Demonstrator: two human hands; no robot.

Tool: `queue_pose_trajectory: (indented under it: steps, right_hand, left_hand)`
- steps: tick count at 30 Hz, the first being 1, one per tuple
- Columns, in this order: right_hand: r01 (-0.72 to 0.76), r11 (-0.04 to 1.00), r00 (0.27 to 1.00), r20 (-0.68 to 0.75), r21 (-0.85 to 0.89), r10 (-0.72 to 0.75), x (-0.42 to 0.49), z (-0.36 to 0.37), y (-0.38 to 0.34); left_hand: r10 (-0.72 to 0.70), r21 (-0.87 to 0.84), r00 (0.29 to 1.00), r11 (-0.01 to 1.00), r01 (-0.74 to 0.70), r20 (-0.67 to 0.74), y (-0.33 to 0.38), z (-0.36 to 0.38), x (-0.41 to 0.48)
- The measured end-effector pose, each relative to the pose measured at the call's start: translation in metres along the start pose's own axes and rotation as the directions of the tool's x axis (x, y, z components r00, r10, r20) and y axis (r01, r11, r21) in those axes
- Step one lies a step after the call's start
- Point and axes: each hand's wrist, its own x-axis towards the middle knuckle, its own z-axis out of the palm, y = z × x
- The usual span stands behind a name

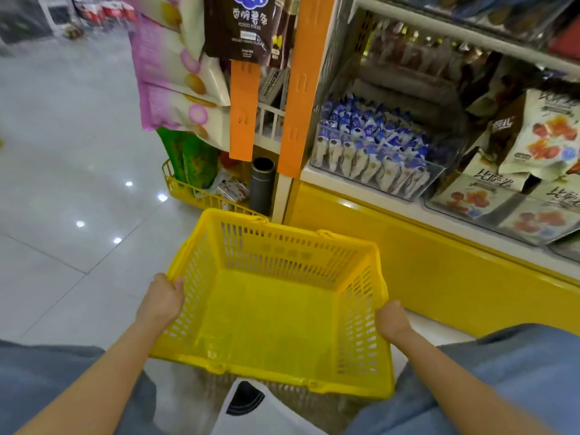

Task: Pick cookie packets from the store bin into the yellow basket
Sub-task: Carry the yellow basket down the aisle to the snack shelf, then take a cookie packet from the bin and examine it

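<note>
A yellow plastic basket (282, 233) with slotted walls sits low in front of me, with nothing inside it. My left hand (163, 298) grips its left rim, fingers curled over the edge. My right hand (390, 318) grips its right rim. Above and to the right, a clear store bin (376, 180) on the shelf holds several small blue-and-white cookie packets (373, 142), standing in rows.
Beside the bin lie bags printed with red fruit (533, 189). An orange shelf post (298, 89) and hanging snack bags (179, 70) stand at centre left. A yellow wire rack (194, 193) and a dark cylinder (262, 183) sit on the floor. Glossy tiles spread left.
</note>
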Motion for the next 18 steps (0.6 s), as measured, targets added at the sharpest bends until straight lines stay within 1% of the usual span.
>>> queue_pose_trajectory:
  steps: [1,2,3,4,5,7,10,12,14,15,16,17,18]
  right_hand:
    - [0.012,1.000,0.999,-0.046,0.006,-0.011,0.000,-0.007,-0.006]
    - [0.054,0.998,0.994,-0.100,0.014,-0.053,0.000,-0.017,-0.015]
    - [0.137,0.990,0.978,-0.164,0.030,-0.130,0.000,-0.027,-0.025]
    - [0.242,0.969,0.948,-0.226,0.057,-0.224,0.000,-0.039,-0.036]
    - [0.356,0.930,0.902,-0.294,0.091,-0.317,-0.002,-0.053,-0.049]
    - [0.542,0.832,0.782,-0.435,0.117,-0.447,-0.004,-0.084,-0.075]
    - [0.720,0.687,0.593,-0.602,0.100,-0.535,-0.006,-0.135,-0.112]
    - [0.787,0.610,0.490,-0.690,0.089,-0.533,-0.002,-0.170,-0.132]
    - [0.809,0.586,0.424,-0.744,0.054,-0.517,0.010,-0.203,-0.150]
    - [0.803,0.595,0.416,-0.751,0.038,-0.513,0.020,-0.218,-0.160]
    - [0.787,0.616,0.439,-0.736,0.039,-0.514,0.031,-0.231,-0.170]
    - [0.762,0.644,0.492,-0.703,0.062,-0.514,0.043,-0.242,-0.180]
    - [0.730,0.675,0.562,-0.653,0.102,-0.508,0.055,-0.250,-0.190]
  left_hand:
    - [0.024,0.065,1.000,0.998,-0.023,-0.010,0.008,-0.001,0.000]
    - [0.073,0.149,0.997,0.987,-0.067,-0.031,0.020,-0.003,0.000]
    - [0.143,0.222,0.989,0.966,-0.129,-0.049,0.035,-0.006,0.001]
    - [0.229,0.257,0.972,0.944,-0.208,-0.057,0.054,-0.010,0.001]
    - [0.328,0.254,0.943,0.918,-0.305,-0.054,0.075,-0.015,0.002]
    - [0.534,0.195,0.844,0.835,-0.515,-0.054,0.122,-0.026,0.003]
    - [0.746,0.098,0.657,0.666,-0.740,-0.107,0.196,-0.041,0.000]
    - [0.833,0.076,0.536,0.549,-0.833,-0.136,0.243,-0.050,-0.001]
    - [0.898,0.086,0.421,0.433,-0.897,-0.124,0.281,-0.054,0.003]
    - [0.923,0.108,0.370,0.380,-0.919,-0.102,0.295,-0.054,0.006]
    - [0.941,0.133,0.330,0.337,-0.932,-0.072,0.306,-0.053,0.010]
    - [0.953,0.156,0.300,0.302,-0.940,-0.036,0.312,-0.050,0.014]
    - [0.962,0.181,0.273,0.269,-0.946,-0.003,0.315,-0.047,0.019]
